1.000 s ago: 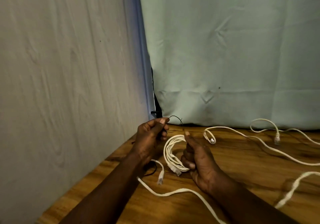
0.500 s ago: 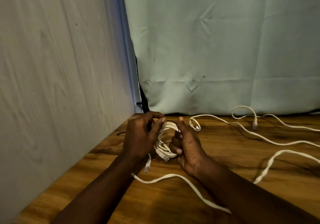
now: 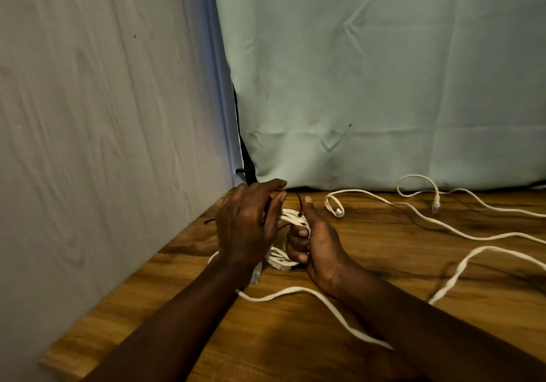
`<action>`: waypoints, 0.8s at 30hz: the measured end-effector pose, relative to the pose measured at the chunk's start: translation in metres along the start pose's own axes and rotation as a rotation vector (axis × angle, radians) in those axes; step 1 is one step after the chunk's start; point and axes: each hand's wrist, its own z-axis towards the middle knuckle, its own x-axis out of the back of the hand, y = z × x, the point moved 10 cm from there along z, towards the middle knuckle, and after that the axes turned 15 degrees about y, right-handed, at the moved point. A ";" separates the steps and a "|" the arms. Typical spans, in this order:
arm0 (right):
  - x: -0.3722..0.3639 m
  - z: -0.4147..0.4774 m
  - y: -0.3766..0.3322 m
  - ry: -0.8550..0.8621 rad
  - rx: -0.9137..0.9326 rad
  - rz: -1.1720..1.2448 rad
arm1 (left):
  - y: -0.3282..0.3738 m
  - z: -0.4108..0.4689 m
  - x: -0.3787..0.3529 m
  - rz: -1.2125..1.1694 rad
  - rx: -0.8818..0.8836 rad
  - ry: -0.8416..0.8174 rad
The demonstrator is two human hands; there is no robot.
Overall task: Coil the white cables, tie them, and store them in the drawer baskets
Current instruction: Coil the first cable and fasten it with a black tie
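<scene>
A coiled white cable [image 3: 291, 217] sits between my two hands above the wooden table [image 3: 295, 337]. My right hand [image 3: 316, 242] grips the coil's right side, thumb pointing up. My left hand [image 3: 248, 222] covers the coil's left side, its fingers on a thin black tie [image 3: 300, 204] that loops over the top of the coil. A plug end of the coil [image 3: 280, 265] pokes out below. Another white cable [image 3: 298, 291] runs loose under my forearms.
Several loose white cables [image 3: 443, 225] with clear plugs [image 3: 435, 204] trail across the table to the right. A pale wood-grain panel [image 3: 103, 145] closes the left side, a light green cloth [image 3: 369, 86] hangs behind. A black strap [image 3: 246, 163] shows in the corner.
My left hand came in from holding the tie's end out to the side and now lies against the coil. The black tie has gone over the coil. The view shifted slightly.
</scene>
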 end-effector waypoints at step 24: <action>0.020 -0.001 -0.023 0.222 0.307 -0.272 | -0.046 -0.026 -0.033 -0.715 0.965 -0.431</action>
